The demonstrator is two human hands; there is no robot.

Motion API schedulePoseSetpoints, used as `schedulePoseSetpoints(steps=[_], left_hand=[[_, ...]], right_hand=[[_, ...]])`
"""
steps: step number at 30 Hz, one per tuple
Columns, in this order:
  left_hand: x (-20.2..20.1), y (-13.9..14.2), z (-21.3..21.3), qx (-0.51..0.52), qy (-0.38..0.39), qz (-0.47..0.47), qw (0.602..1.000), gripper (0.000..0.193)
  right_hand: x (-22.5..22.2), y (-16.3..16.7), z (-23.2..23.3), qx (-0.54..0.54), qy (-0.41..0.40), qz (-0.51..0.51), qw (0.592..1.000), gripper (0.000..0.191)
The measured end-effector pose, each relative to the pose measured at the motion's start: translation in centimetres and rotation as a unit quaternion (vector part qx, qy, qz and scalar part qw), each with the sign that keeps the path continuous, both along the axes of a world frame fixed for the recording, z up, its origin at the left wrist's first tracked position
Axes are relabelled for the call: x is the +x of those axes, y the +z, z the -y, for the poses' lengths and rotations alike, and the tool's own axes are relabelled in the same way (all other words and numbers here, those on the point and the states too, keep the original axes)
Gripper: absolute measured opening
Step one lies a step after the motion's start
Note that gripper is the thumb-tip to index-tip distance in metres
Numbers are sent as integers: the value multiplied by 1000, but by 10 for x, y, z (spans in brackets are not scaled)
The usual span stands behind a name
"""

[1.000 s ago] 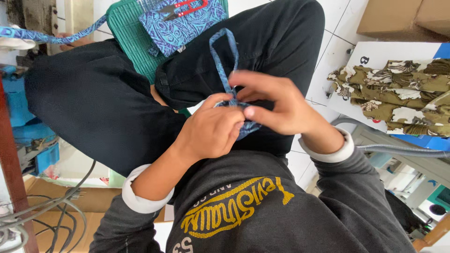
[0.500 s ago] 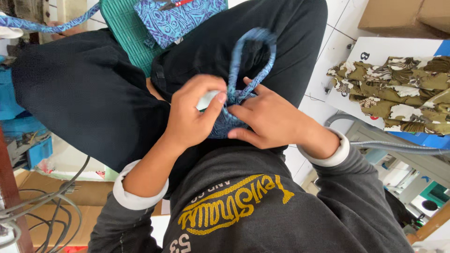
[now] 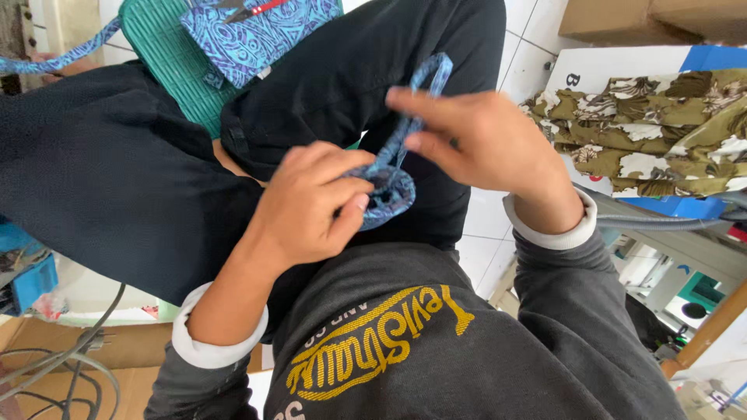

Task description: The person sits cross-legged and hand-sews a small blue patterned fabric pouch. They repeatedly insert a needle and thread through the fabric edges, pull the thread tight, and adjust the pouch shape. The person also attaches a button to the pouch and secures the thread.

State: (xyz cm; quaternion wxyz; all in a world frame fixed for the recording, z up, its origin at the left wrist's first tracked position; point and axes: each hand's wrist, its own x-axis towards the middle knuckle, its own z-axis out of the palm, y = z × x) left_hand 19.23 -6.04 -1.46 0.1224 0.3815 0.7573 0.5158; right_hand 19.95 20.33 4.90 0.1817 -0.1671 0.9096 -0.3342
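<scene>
I hold a narrow blue patterned fabric strip over my lap, which is in black trousers. My left hand is closed around the bunched lower end of the strip, thumb pressing on it. My right hand pinches the strip higher up with thumb and forefinger. A loop of the strip sticks out beyond those fingers. Both wrists show white cuffs under dark grey sleeves.
A green woven seat beyond my knees carries a blue patterned cloth piece and red-handled scissors. Brown and cream floral fabric lies on a white box at right. Cables run at lower left, with cardboard boxes at upper right.
My right hand has moved up and to the right, away from the left hand, drawing the strip out between them. The left hand stays closed on the bunched end.
</scene>
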Motion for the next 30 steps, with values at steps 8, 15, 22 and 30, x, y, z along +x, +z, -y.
schedulePoseSetpoints(steps=[8, 15, 22, 30], left_hand=[[12, -18, -9, 28, 61, 169, 983, 66], [14, -16, -6, 45, -1, 61, 997, 85], [12, -10, -6, 31, 14, 22, 999, 44], [12, -13, -9, 49, 21, 58, 997, 46]], right_hand=[[-2, -11, 12, -61, 108, -71, 990, 18], [-5, -6, 33, -8, 283, 227, 932, 38], [-15, 31, 47, -66, 224, 159, 959, 45], [3, 33, 20, -34, 151, 84, 984, 34]])
